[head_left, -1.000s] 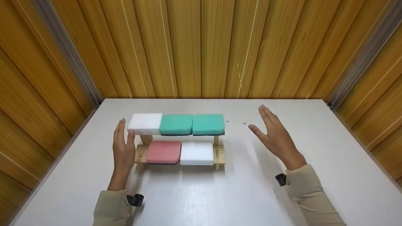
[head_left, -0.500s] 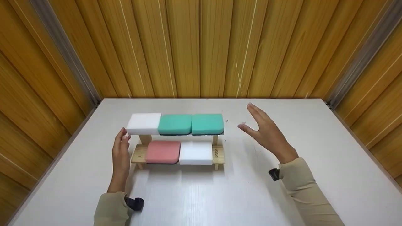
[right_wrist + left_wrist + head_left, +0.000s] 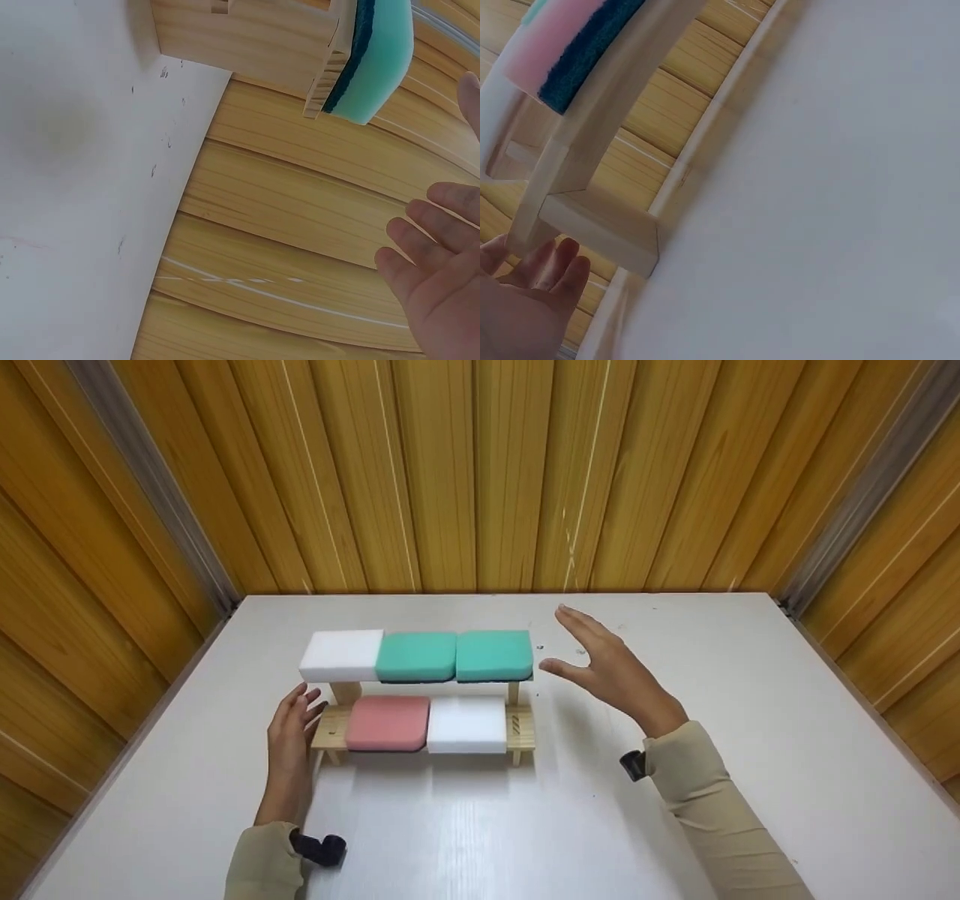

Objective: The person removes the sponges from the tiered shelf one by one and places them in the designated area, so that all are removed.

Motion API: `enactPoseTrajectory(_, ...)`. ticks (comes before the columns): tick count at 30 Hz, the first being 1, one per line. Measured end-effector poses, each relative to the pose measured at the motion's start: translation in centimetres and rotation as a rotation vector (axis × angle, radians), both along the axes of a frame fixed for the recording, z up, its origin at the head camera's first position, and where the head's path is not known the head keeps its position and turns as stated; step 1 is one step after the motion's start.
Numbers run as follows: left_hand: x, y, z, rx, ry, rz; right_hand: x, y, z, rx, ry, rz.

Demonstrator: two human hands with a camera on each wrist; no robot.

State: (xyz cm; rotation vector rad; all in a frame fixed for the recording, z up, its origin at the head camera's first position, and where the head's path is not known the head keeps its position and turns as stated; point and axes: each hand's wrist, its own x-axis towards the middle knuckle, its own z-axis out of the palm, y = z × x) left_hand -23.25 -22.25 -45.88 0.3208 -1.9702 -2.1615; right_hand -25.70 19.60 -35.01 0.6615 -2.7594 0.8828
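1. Step in hand, my read: bracketing the wooden stand (image 3: pixel 521 727) with 2 hands. It sits on the white table (image 3: pixel 465 847), about 10 o'clock of its middle, feet seemingly down. Clock below = head view, stand as centre, 12 on the far side.
2. Left hand (image 3: pixel 287 746), 8-9 o'clock: fingers loosely bent at the end of the lower shelf (image 3: pixel 334 727), apart, not clamped on anything I can see. Light contact? Can't tell.
3. Right hand (image 3: pixel 619 675), 3 o'clock: thumb and fingers spread, holding nothing, just beside the back row, not touching.
4. Next move, I judge: right fingers cross the gap to the 3 o'clock end, left fingers seat on theirs. Keep it level; I see nothing fastening the load, so it could slide.
5. Count, sponges: 5. Back row 3: back white sponge (image 3: pixel 342 654) at 10, left green sponge (image 3: pixel 417 654) at 12, right green sponge (image 3: pixel 494 652) at 2. Front row 2: pink sponge (image 3: pixel 388 721) at 7, front white sponge (image 3: pixel 467 724) at 4.
6. By colour: 2 green, 2 white, 1 pink.
7. Rest: 1 stand, 1 table, 2 wrist devices, namely left black device (image 3: pixel 320 850) and right black device (image 3: pixel 634 765).
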Motion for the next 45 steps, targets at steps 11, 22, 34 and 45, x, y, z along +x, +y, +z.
enactPoseTrajectory(11,0.1,-0.4,-1.6,0.147,-0.062,-0.063,-1.0,-1.3,-0.2,0.017,-0.077,0.083)
enactPoseTrajectory(22,-0.2,-0.4,-2.0,0.243,-0.036,-0.098,-1.4,-2.8,0.4,0.009,-0.115,0.13)
enactPoseTrajectory(34,-0.6,-0.3,-2.3,0.271,-0.056,-0.062,-1.7,-4.2,0.7,0.063,-0.108,0.172)
enactPoseTrajectory(45,-0.9,-0.3,-2.3,0.306,-0.077,-0.072,-2.5,-4.7,0.7,0.108,-0.109,0.188)
